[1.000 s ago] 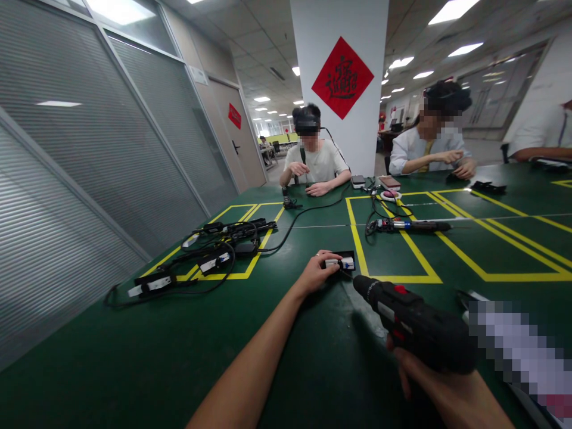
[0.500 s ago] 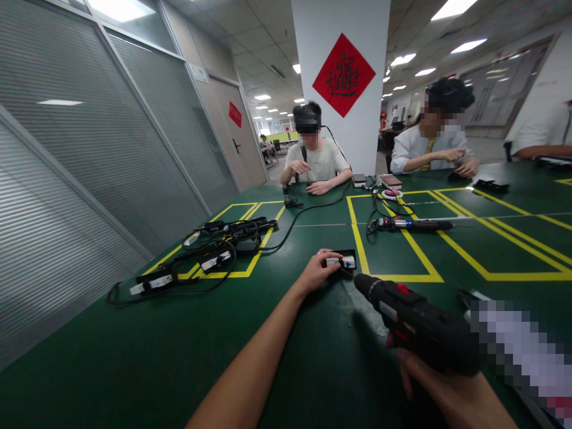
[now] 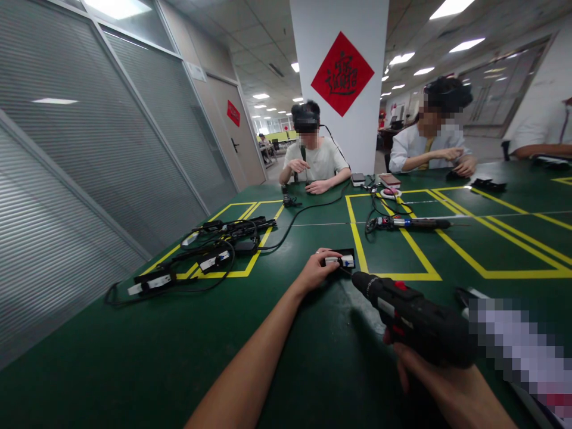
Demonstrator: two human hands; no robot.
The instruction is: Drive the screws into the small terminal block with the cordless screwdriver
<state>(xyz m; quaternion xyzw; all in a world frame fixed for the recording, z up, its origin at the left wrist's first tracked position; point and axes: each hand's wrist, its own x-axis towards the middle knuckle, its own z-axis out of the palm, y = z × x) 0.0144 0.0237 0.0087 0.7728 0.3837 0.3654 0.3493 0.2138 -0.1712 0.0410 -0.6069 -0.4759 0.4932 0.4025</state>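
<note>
1. Green desk underneath everything!
2. Black drill slants above it, right hand wrapped round its grip.
3. Left hand clamps the black-and-white part on the desk.
4. Thin bit, near edge, contact unclear: off-angle pressure could skid it into that steadying hand.

Dark green table, marked with yellow tape rectangles. Single black-and-white module lies near middle, just left of taped frame. At left, tangle of black cables with two similar pieces, partly over tape. Black cable runs toward far edge. Right of centre, corded electric screwdriver lies across tape, bit pointing right. Beyond it, white ring. Far right, black parts.
</note>
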